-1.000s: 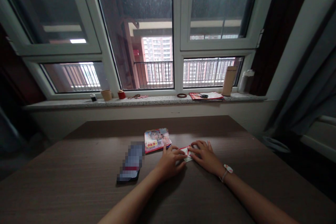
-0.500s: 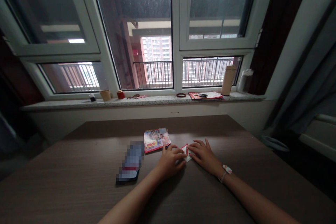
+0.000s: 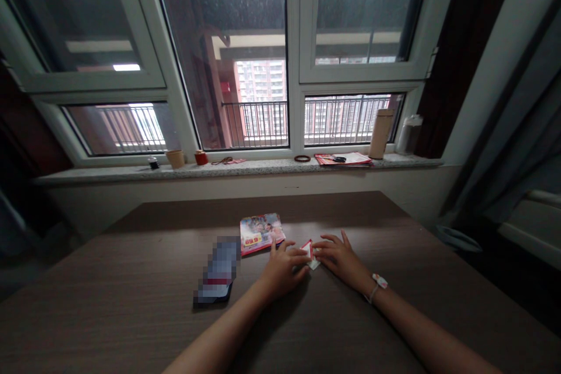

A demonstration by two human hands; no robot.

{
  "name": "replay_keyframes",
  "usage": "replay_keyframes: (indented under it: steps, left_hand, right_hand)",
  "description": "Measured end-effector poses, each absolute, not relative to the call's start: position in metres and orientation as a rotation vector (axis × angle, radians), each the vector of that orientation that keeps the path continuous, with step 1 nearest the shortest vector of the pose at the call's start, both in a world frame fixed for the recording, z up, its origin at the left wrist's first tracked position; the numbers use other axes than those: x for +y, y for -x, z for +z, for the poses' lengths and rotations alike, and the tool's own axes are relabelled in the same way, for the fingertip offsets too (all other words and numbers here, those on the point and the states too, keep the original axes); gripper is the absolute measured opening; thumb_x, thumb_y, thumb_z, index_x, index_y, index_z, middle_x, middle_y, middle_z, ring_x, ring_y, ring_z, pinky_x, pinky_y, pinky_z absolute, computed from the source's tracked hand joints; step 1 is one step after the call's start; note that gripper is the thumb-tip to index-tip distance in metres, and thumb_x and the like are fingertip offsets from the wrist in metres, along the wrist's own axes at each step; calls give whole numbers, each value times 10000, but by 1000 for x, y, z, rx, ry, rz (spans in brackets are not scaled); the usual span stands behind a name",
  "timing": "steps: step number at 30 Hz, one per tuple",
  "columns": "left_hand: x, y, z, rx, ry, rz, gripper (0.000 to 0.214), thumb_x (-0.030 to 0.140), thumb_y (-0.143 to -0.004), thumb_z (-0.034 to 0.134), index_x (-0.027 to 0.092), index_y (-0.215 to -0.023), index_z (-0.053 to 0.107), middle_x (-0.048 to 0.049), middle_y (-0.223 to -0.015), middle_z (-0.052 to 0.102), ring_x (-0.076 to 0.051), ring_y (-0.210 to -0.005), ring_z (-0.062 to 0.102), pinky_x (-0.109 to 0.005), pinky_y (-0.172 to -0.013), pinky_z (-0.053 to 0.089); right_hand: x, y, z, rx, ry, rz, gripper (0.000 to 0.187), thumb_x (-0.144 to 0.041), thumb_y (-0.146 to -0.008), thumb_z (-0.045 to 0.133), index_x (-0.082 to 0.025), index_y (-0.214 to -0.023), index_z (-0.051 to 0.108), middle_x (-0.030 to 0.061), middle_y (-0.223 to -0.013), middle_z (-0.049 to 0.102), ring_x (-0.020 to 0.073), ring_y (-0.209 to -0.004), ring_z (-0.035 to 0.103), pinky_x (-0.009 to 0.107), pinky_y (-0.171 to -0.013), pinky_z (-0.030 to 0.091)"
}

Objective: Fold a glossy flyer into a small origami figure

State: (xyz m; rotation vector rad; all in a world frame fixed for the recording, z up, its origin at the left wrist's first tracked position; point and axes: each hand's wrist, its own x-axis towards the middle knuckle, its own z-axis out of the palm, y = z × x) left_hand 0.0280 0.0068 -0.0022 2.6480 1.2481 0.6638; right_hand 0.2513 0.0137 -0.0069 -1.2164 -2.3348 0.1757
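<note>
A small red and white folded paper lies on the dark wooden table, between my two hands. My left hand rests on the table with curled fingers, its fingertips pinching the paper's left side. My right hand lies to the right with a band on its wrist, and its fingertips press the paper's right edge. Most of the paper is hidden under the fingers.
A colourful printed leaflet lies just beyond my left hand. A dark blurred object sits to the left. The windowsill holds a small cup, a red pot, papers, a tall tan cylinder and a jar.
Both hands have stayed on the paper with only slight finger shifts. The paper's red tip stands up a little more between the fingertips.
</note>
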Motion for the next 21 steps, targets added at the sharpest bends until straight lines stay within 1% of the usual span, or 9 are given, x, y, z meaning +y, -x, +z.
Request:
replay_keyframes:
  steps: [6, 13, 21]
  left_hand:
    - [8, -27, -3, 1245, -2638, 678, 257, 326, -853, 594, 348, -1094, 681, 11, -1172, 677, -292, -1221, 443, -568, -1055, 252]
    - [9, -28, -4, 1241, -2640, 670, 246, 320, -852, 601, 360, -1083, 678, 20, -1168, 678, -291, -1222, 443, -613, -1059, 203]
    - [7, -28, -3, 1250, -2640, 686, 240, 311, -851, 602, 356, -1073, 682, 17, -1165, 681, -288, -1226, 447, -613, -1075, 168]
  right_hand:
    - [14, -251, -7, -2339, 1242, 196, 228, -380, -928, 475, -368, -1022, 682, -5, -1223, 643, 259, -1275, 420, 654, -1075, 73]
    - [14, -251, -7, -2339, 1255, 229, 220, -402, -919, 488, -374, -999, 690, -25, -1225, 641, 254, -1281, 407, 627, -1087, 77]
    - [15, -252, -4, -2317, 1238, 331, 238, -432, -919, 478, -371, -994, 696, -20, -1235, 636, 270, -1288, 393, 625, -1087, 73]
